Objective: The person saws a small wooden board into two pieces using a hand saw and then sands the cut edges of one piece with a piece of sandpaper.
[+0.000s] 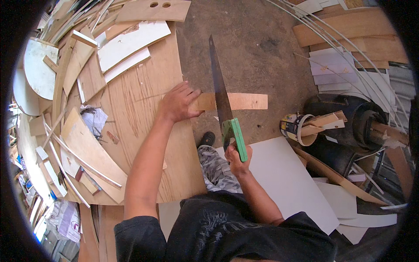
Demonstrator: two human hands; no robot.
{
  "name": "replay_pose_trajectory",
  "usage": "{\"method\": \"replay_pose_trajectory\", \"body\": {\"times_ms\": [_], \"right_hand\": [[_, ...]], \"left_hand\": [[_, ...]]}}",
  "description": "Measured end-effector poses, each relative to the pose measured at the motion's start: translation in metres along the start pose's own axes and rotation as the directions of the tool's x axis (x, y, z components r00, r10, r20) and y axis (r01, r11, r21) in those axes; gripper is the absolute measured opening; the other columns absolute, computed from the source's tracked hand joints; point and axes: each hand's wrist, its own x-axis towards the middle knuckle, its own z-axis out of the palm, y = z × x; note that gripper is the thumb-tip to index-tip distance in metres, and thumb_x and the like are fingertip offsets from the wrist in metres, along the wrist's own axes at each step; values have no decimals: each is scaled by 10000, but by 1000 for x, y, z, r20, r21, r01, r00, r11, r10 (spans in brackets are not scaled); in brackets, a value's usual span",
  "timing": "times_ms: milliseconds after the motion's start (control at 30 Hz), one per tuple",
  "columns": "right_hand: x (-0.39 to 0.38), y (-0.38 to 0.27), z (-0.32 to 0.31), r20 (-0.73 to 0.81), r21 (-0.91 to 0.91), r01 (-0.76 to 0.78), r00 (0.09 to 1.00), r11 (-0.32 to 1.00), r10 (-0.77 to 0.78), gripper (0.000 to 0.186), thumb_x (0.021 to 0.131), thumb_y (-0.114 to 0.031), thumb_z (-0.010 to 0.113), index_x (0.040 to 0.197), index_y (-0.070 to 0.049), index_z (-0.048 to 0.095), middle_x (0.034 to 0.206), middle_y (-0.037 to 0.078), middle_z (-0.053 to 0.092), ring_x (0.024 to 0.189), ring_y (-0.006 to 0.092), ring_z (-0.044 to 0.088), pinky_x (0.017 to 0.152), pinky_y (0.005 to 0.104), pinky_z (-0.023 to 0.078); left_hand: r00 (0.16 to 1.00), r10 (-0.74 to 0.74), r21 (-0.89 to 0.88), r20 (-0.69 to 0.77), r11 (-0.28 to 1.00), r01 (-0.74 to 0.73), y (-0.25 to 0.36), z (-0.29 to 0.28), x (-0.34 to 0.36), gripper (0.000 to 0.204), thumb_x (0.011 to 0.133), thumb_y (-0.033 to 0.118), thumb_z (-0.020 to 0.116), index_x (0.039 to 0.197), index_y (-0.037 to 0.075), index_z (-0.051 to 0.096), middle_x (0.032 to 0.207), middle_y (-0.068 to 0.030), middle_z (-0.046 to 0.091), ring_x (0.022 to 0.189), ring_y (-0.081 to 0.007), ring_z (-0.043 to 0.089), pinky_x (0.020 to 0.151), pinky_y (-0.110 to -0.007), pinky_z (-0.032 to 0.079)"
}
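Observation:
My left hand grips a narrow light wooden board and presses it at the right edge of the plywood table. The board sticks out past that edge, over the floor. In my right hand is the green handle of a handsaw, my fingers wrapped round it. The saw's dark blade points away from me and lies across the overhanging part of the board, right of my left hand. Whether the teeth have cut into the wood, I cannot tell.
Wood offcuts and white panels pile up on the table's far and left parts. Right of me a white sheet lies low down. A bucket of wood scraps stands beside a black container. Boards are stacked at far right.

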Motion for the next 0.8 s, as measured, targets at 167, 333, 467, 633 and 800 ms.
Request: {"method": "replay_pose_trajectory", "body": {"times_ms": [167,333,467,633,800], "right_hand": [[20,-3,19,8,-82,97,995,992,-97,160,956,-51,639,834,-13,543,645,-16,477,528,77,419,473,272,321],[20,-32,11,-24,-85,-45,999,995,43,175,952,-35,623,788,-19,561,626,-7,492,528,70,446,475,266,341],[-13,-45,4,7,-267,81,997,960,-82,196,967,-45,635,777,0,626,611,-2,546,533,86,498,488,270,384],[22,-95,30,6,-444,18,1000,896,-17,271,955,-178,726,797,28,649,586,132,543,532,162,516,539,391,444],[-3,-114,16,32,-341,-60,997,938,75,289,1030,-156,695,789,-28,602,629,-40,516,532,49,460,472,255,363]], "left_hand": [[998,-50,3,-27,999,51,4,-4,7,674,691,477,921,1175,56,716,1062,-146,709,1176,-350,666,1215,-475,443],[995,-79,6,-59,997,80,3,-1,7,669,708,437,922,1195,29,714,1091,-132,721,1191,-335,660,1243,-469,412],[991,-48,-15,-129,999,47,5,-1,8,642,723,419,916,1193,30,717,1114,-122,729,1180,-325,662,1253,-464,397],[969,-232,-17,-85,973,232,8,-2,11,671,720,420,921,1229,34,715,1154,-117,734,1189,-285,666,1267,-452,376],[976,-109,-9,-190,994,109,2,8,6,687,700,389,938,1237,23,712,1141,-118,730,1186,-281,658,1266,-449,375]]}}
